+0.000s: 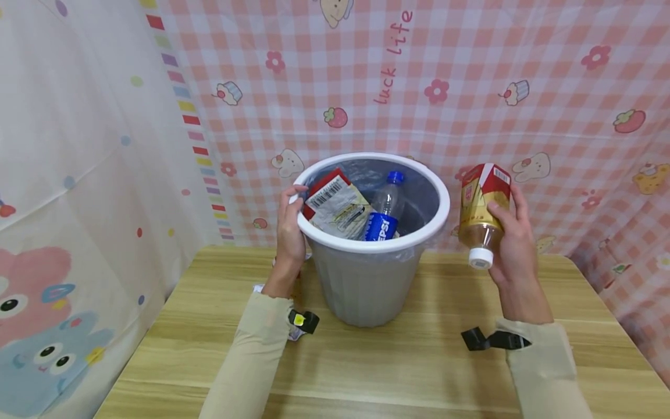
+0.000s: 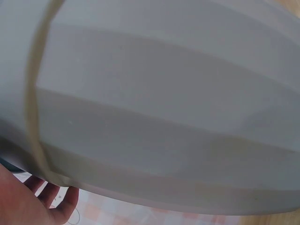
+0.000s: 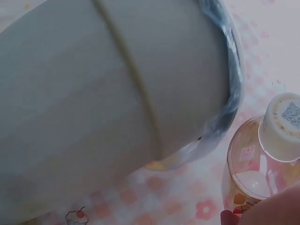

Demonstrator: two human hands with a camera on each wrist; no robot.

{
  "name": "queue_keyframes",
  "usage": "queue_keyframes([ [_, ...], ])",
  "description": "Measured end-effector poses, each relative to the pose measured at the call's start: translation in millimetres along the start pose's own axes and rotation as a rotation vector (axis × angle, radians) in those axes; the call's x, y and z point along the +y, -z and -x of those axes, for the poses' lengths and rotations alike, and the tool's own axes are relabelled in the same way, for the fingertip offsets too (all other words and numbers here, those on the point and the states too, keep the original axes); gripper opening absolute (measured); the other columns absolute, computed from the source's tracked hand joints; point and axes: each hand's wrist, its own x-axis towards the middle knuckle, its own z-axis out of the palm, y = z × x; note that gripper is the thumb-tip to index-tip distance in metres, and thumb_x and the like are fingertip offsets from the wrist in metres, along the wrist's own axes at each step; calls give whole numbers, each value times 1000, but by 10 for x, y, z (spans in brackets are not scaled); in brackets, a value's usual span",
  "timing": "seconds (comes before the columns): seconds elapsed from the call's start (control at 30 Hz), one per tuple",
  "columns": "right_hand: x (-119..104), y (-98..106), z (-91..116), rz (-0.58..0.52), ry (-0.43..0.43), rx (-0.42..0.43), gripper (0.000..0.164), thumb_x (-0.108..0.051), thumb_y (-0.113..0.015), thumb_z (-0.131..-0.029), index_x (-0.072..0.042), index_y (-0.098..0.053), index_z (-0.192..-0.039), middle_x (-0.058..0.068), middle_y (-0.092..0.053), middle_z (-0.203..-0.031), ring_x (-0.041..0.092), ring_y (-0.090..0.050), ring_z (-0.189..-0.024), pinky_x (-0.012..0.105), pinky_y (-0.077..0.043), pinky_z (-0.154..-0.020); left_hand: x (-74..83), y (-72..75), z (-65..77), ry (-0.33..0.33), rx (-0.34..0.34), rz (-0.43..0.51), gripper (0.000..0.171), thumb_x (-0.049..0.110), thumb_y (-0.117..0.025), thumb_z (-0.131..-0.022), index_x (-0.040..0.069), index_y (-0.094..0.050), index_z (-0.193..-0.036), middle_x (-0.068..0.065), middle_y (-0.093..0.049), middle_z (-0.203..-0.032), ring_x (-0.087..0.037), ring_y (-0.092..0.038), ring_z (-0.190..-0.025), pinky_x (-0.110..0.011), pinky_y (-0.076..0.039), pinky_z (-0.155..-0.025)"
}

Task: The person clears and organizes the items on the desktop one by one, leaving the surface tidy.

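Note:
A grey bin with a white rim and a plastic liner stands on the table. My left hand grips its rim on the left side; the left wrist view shows the curled fingers against the bin's edge. Inside the bin lie a Pepsi bottle with a blue cap and a flattened red-and-white package. To the right of the bin, my right hand holds a drink bottle with a red-and-gold label. It is tilted, its white cap pointing down toward me.
Partly hidden behind my left forearm, a crumpled wrapper lies on the wooden table. A pink checked cloth hangs right behind the table, and a white patterned cloth hangs at the left.

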Motion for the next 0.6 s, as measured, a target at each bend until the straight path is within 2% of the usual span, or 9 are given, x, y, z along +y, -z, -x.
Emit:
queue_keyframes([
  [0.3, -133, -161, -2, -20, 14, -21, 66, -15, -58, -98, -30, -28, -154, 4, -30, -146, 19, -48, -112, 24, -54, -77, -1, 4, 0, 0, 1, -3, 34, 20, -30, -99, 4, -47, -124, -15, -48, -134, -20, -49, -115, -33, -38, -99],
  [0.6, -242, -291, -3, 24, 19, -33, 64, -20, -60, -98, -32, -30, -153, 4, -30, -148, 20, -47, -116, 24, -53, -80, 3, -5, 0, -3, 3, -9, 35, 21, -30, -99, 4, -47, -124, -15, -47, -135, -19, -49, -115, -33, -38, -98],
])
